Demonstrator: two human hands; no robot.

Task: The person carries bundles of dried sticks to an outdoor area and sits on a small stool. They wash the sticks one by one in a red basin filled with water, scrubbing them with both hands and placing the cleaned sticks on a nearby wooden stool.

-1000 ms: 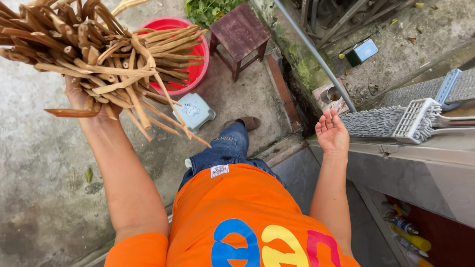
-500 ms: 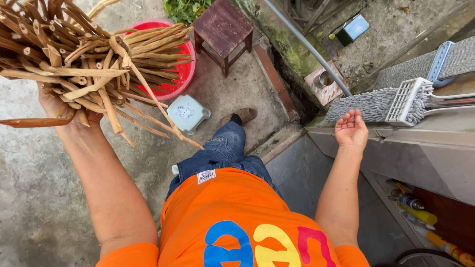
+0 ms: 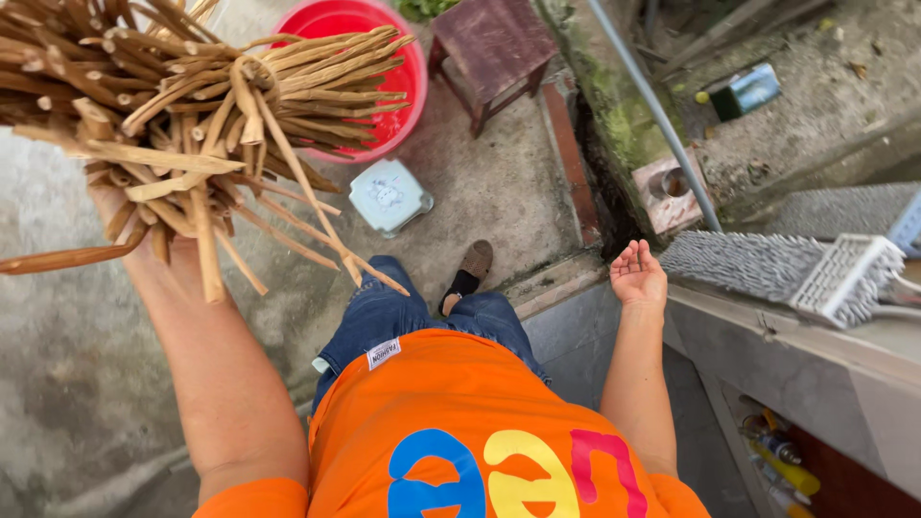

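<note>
Stick bundle (image 3: 182, 125) — cut off, hiding left hand (image 3: 144, 245)

Tied stick bundle (image 3: 182, 125) — tan, splayed

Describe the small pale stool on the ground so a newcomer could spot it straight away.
Start at the red basin at the top. Just below its rim, on the concrete ground, sits the small pale blue plastic stool, under the tips of the stick bundle. Unlike the dark wooden stool nearby, it is light, low and rounded.

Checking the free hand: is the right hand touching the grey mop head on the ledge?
Apart. The head view shows the right hand open, bare ledge between it and the mop head.
</note>
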